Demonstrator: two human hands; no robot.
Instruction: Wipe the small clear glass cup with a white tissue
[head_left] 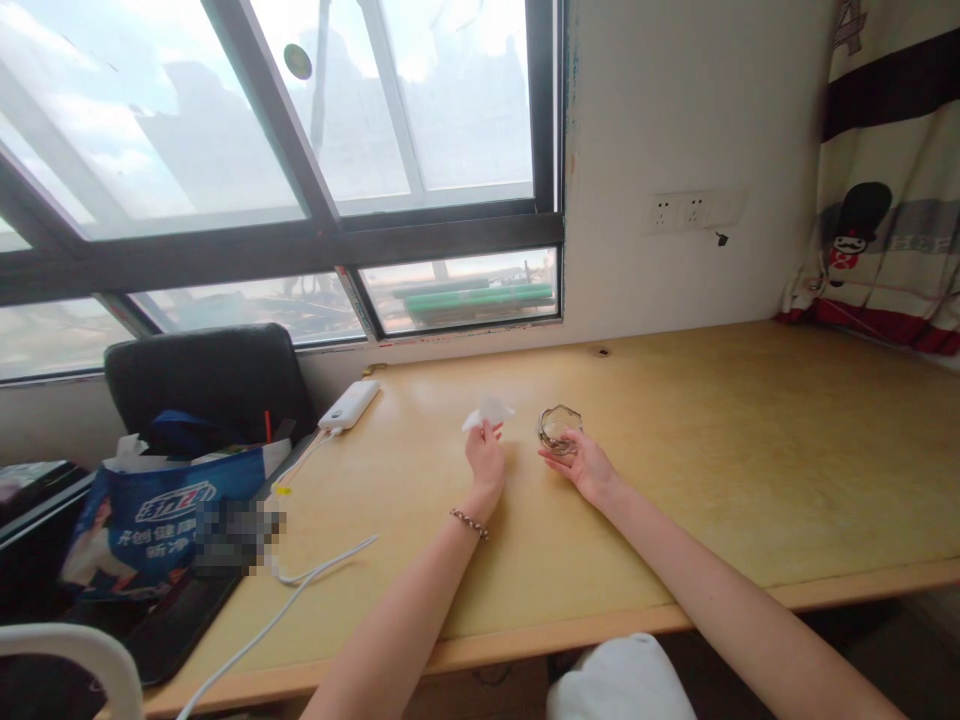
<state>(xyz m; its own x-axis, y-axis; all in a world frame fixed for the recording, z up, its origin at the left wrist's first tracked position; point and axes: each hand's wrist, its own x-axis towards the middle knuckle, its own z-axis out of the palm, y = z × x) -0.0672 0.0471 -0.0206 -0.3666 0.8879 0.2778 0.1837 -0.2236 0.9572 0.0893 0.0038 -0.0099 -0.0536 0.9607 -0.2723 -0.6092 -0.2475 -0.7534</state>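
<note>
Over the middle of the wooden table (720, 440), my left hand (486, 458) is closed on a crumpled white tissue (491, 411), which sticks up past the fingertips. A beaded bracelet (469, 523) circles that wrist. To its right, my right hand (585, 465) grips a clear glass bowl (559, 424) with a wavy rim, thumb at the near side and fingers beneath. The bowl is tilted, its open side partly towards me. A gap separates the tissue from the bowl.
A white power bank (351, 405) lies at the table's left edge, with a white cable (322, 567) trailing towards me. Left of the table stands a black chair (210, 385) with a blue bag (172, 520). Behind are a window and wall sockets (679, 211); a curtain (892, 190) hangs at right.
</note>
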